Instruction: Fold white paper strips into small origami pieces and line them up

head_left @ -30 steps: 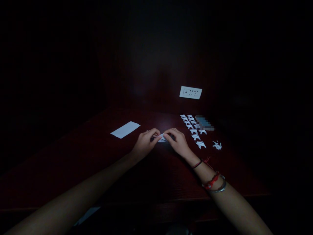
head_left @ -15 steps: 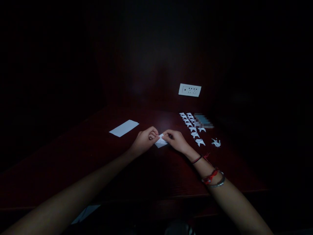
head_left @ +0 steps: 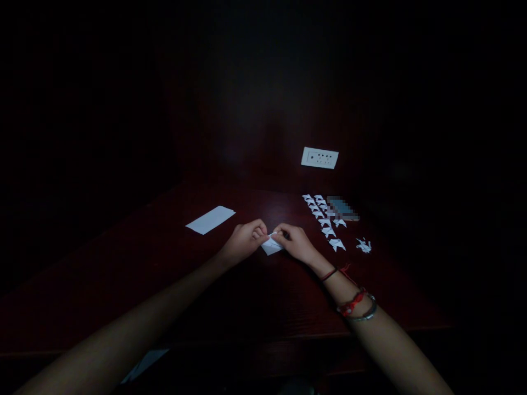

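Observation:
Between my hands is a small piece of folded white paper [head_left: 272, 246], its lower part showing as a point below my thumbs. My left hand [head_left: 247, 240] pinches its left upper edge, with the fingers curled. From the right, my right hand [head_left: 295, 241] pinches the other upper edge between thumb and forefinger. The fingertips of both hands are close together and hide part of the folds. Red and dark bracelets circle my right wrist and forearm. Both hands are over the dark red table [head_left: 247, 296].
White paper sheets [head_left: 211, 220] lie to the left. At the right are rows of several small folded paper pieces [head_left: 325, 223], a blurred-out flat object [head_left: 343, 208] and a little heap of paper scraps [head_left: 363, 245]. A socket panel [head_left: 320, 158] is on the back wall.
My fingertips have drawn slightly closer together at the paper's upper edge, covering more of it. The whole view has shifted a little, so the scene sits lower.

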Demonstrator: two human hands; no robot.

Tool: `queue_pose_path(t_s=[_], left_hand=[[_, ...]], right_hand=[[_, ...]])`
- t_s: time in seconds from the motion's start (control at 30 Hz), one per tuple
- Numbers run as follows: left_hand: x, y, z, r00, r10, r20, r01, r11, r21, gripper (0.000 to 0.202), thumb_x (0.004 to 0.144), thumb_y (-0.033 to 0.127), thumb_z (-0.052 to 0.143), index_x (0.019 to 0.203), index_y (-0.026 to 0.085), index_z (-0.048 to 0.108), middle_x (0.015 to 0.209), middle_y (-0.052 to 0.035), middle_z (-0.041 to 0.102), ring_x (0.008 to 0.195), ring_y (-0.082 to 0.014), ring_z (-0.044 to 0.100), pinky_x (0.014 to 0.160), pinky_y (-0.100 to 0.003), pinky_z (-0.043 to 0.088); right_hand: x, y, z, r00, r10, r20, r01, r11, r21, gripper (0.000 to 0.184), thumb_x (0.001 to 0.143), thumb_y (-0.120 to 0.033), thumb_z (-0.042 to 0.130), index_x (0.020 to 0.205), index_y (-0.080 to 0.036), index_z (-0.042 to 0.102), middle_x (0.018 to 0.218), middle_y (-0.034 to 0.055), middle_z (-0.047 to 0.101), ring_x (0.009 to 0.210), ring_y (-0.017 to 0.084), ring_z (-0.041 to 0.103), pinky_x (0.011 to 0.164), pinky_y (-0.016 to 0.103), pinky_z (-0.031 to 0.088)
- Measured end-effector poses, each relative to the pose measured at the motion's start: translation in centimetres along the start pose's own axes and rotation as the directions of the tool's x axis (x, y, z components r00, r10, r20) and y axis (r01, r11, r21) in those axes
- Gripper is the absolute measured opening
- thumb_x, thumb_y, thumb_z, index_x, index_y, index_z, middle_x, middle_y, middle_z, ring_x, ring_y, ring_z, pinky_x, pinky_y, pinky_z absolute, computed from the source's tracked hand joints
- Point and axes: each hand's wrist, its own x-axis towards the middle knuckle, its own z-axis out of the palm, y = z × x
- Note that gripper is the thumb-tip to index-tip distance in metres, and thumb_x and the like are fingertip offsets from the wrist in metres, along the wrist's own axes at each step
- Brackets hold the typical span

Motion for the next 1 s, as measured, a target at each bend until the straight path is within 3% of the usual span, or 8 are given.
queue_pose_path(t_s=[0.17, 0.3, 0.5, 0.6, 0.77, 1.0], left_hand=[[0.4, -0.2, 0.1, 0.999, 0.003, 0.033, -0.001, 0.997, -0.072, 0.007, 0.067, 0.022, 0.050, 0.070, 0.016, 0.047, 0.061, 0.0030, 0.053, 0.057, -0.0088, 0.051, 0.051, -0.018, 0.039], [0.5, -0.5, -0.2, 0.994, -0.024, 0.107, 0.038, 0.991, -0.132, 0.010, 0.067, 0.023, 0.052, 0.072, 0.016, 0.047, 0.059, 0.0035, 0.051, 0.056, -0.0082, 0.050, 0.051, -0.017, 0.037], [0.2, -1.2, -0.7, 0.971, 0.002, 0.238, 0.067, 0.958, -0.279, 0.025, 0.075, 0.030, 0.043, 0.096, 0.018, 0.045, 0.075, 0.0013, 0.052, 0.065, -0.0089, 0.050, 0.056, -0.019, 0.038], [0.1, -1.9, -0.6, 0.960, -0.016, 0.279, 0.079, 0.973, -0.217, 0.035, 0.070, 0.028, 0.051, 0.102, 0.018, 0.042, 0.073, 0.0018, 0.053, 0.061, -0.0089, 0.049, 0.053, -0.018, 0.037], [0.2, -2.4, -0.2, 0.960, -0.072, 0.272, 0.094, 0.993, -0.070, 0.025, 0.069, 0.026, 0.049, 0.093, 0.016, 0.047, 0.061, 0.0035, 0.051, 0.053, -0.0084, 0.046, 0.047, -0.017, 0.033], [0.1, -1.6, 0.2, 0.969, 0.047, 0.241, -0.069, 0.994, 0.084, 0.017, 0.071, 0.027, 0.048, 0.086, 0.018, 0.047, 0.067, 0.0035, 0.054, 0.060, -0.0095, 0.050, 0.054, -0.019, 0.035]], right_hand=[[0.3, -0.3, 0.1, 0.994, 0.060, -0.088, -0.057, 0.998, 0.029, 0.012, 0.070, -0.021, 0.047, 0.064, -0.013, 0.055, 0.059, -0.0019, 0.053, 0.055, 0.007, 0.045, 0.051, 0.016, 0.032], [0.3, 0.3, 0.3, 0.991, 0.116, -0.060, -0.109, 0.988, 0.111, 0.013, 0.068, -0.022, 0.049, 0.064, -0.013, 0.057, 0.060, -0.0011, 0.055, 0.055, 0.007, 0.046, 0.052, 0.017, 0.033], [0.3, 1.6, 0.6, 0.983, 0.179, -0.050, -0.167, 0.970, 0.178, 0.015, 0.068, -0.026, 0.049, 0.067, -0.013, 0.057, 0.063, 0.0003, 0.056, 0.056, 0.008, 0.046, 0.054, 0.019, 0.035], [0.3, 1.9, 0.7, 0.983, 0.185, 0.002, -0.180, 0.955, 0.236, 0.016, 0.066, -0.028, 0.051, 0.069, -0.012, 0.056, 0.061, -0.0006, 0.053, 0.055, 0.007, 0.044, 0.053, 0.019, 0.035], [0.3, 2.0, 1.1, 0.972, 0.189, 0.142, -0.225, 0.923, 0.312, 0.022, 0.059, -0.021, 0.058, 0.079, -0.014, 0.053, 0.055, -0.0050, 0.048, 0.051, 0.006, 0.043, 0.049, 0.017, 0.034], [0.3, 2.0, 1.1, 0.957, 0.289, 0.034, -0.291, 0.946, 0.139, 0.017, 0.056, -0.014, 0.058, 0.073, -0.017, 0.053, 0.054, -0.0060, 0.048, 0.048, 0.006, 0.044, 0.048, 0.017, 0.035]])
